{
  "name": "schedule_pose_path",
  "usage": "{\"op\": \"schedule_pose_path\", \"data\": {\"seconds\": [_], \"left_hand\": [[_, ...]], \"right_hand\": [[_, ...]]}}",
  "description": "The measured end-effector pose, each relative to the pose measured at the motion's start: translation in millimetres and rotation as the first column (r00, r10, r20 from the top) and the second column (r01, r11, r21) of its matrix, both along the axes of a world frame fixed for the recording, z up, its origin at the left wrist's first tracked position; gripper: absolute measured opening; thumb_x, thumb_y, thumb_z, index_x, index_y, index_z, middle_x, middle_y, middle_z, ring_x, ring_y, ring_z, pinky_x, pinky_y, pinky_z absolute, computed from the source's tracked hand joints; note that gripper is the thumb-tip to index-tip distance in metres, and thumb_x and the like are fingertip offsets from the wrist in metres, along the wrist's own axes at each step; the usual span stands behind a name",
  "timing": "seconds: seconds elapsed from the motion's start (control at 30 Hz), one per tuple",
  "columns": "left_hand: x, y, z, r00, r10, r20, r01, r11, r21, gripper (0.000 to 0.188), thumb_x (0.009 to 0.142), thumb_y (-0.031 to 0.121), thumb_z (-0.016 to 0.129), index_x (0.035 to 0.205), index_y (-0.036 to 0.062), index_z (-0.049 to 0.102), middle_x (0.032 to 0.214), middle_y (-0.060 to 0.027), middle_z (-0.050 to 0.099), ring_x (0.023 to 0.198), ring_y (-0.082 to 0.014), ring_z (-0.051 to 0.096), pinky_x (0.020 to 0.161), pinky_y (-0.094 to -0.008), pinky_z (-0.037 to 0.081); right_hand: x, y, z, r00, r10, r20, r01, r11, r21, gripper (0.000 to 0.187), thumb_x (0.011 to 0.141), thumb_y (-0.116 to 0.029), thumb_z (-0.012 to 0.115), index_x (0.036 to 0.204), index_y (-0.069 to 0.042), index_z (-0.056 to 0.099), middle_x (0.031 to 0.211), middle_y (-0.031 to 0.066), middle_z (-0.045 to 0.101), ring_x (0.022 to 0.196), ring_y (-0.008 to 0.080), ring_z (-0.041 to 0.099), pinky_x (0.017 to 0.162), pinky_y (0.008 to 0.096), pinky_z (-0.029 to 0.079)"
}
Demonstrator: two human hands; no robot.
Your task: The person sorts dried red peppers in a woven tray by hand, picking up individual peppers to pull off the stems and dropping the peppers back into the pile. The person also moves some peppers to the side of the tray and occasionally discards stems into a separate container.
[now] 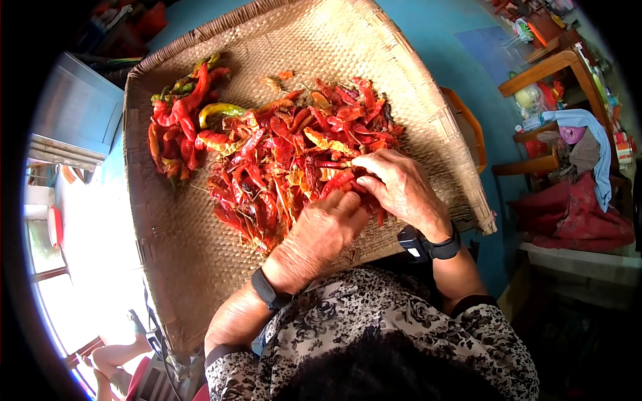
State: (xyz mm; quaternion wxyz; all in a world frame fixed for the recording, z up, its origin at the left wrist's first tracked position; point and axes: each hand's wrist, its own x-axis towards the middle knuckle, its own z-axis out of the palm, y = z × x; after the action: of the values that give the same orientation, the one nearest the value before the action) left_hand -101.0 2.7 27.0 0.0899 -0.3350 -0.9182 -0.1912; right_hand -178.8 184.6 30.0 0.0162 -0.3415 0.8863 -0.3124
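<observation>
A heap of dried red chili peppers [271, 144], some orange or yellowish, lies in a large woven tray [184, 234]. My right hand [408, 190] reaches over the heap's right side, its thumb and forefinger pinching the tip of a dark red chili pepper [328, 163]. Close beside it, my left hand [324, 227] rests at the near edge of the heap with its fingers curled closed. Whatever those left fingers hold is hidden under them. A bright red pepper [340, 181] lies just beyond the left fingers. Both wrists wear dark bands.
A smaller bunch of fresher red and green peppers [186, 117] sits in the tray's far left part. The tray's raised rim [428, 73] curves around the far side. Beyond it on the right stands a wooden chair [535, 164] with cloths; a person's bare leg [114, 357] shows at lower left.
</observation>
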Motion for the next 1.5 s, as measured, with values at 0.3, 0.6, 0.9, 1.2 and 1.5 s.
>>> {"op": "schedule_pose_path", "data": {"seconds": [0.3, 0.6, 0.9, 1.2, 1.5], "left_hand": [[-1, -52, 9, 0.887, 0.299, 0.351, -0.432, 0.804, 0.407, 0.014, 0.082, -0.004, 0.067, 0.093, 0.0027, 0.063, 0.088, -0.011, 0.064, 0.077, -0.0255, 0.069, 0.068, -0.0326, 0.056], [16, -68, -3, 0.777, -0.101, 0.622, -0.594, 0.21, 0.776, 0.009, 0.092, -0.003, 0.063, 0.1, 0.0007, 0.06, 0.1, -0.0042, 0.064, 0.091, -0.0104, 0.063, 0.085, -0.026, 0.052], [14, -52, -11, 0.813, -0.137, 0.566, -0.55, 0.136, 0.824, 0.03, 0.091, 0.004, 0.067, 0.118, 0.0028, 0.054, 0.111, -0.004, 0.061, 0.097, -0.0094, 0.059, 0.086, -0.0272, 0.05], [8, -48, -7, 0.829, 0.502, 0.249, -0.558, 0.779, 0.288, 0.049, 0.079, 0.021, 0.077, 0.122, 0.0081, 0.058, 0.11, -0.0118, 0.061, 0.095, -0.0312, 0.064, 0.079, -0.0388, 0.055], [10, -53, -16, 0.841, 0.475, 0.261, -0.53, 0.82, 0.215, 0.033, 0.077, 0.012, 0.073, 0.107, 0.0079, 0.061, 0.095, -0.0101, 0.061, 0.088, -0.0313, 0.063, 0.074, -0.0404, 0.053]], "right_hand": [[6, -17, -17, 0.993, 0.094, -0.074, -0.099, 0.993, -0.065, 0.026, 0.082, -0.004, 0.069, 0.106, -0.004, 0.061, 0.079, 0.0111, 0.059, 0.075, 0.0303, 0.064, 0.065, 0.04, 0.053], [10, -50, 6, 0.998, 0.047, -0.033, -0.055, 0.934, -0.354, 0.043, 0.077, -0.005, 0.077, 0.117, -0.007, 0.061, 0.103, 0.0101, 0.061, 0.09, 0.0254, 0.065, 0.074, 0.0349, 0.056], [7, -40, -18, 0.995, 0.081, -0.064, -0.102, 0.886, -0.452, 0.01, 0.084, 0.003, 0.067, 0.091, -0.003, 0.064, 0.079, 0.0084, 0.064, 0.062, 0.0158, 0.062, 0.049, 0.0272, 0.05], [-46, 89, 30, 0.537, -0.477, -0.696, 0.688, 0.725, 0.035, 0.037, 0.088, -0.009, 0.066, 0.125, -0.007, 0.06, 0.099, 0.0149, 0.064, 0.092, 0.0298, 0.061, 0.079, 0.0408, 0.05], [-47, -17, -10, 0.95, 0.005, -0.313, 0.025, 0.996, 0.091, 0.043, 0.085, -0.002, 0.064, 0.128, -0.003, 0.056, 0.117, 0.0134, 0.057, 0.102, 0.027, 0.059, 0.083, 0.0384, 0.055]]}}
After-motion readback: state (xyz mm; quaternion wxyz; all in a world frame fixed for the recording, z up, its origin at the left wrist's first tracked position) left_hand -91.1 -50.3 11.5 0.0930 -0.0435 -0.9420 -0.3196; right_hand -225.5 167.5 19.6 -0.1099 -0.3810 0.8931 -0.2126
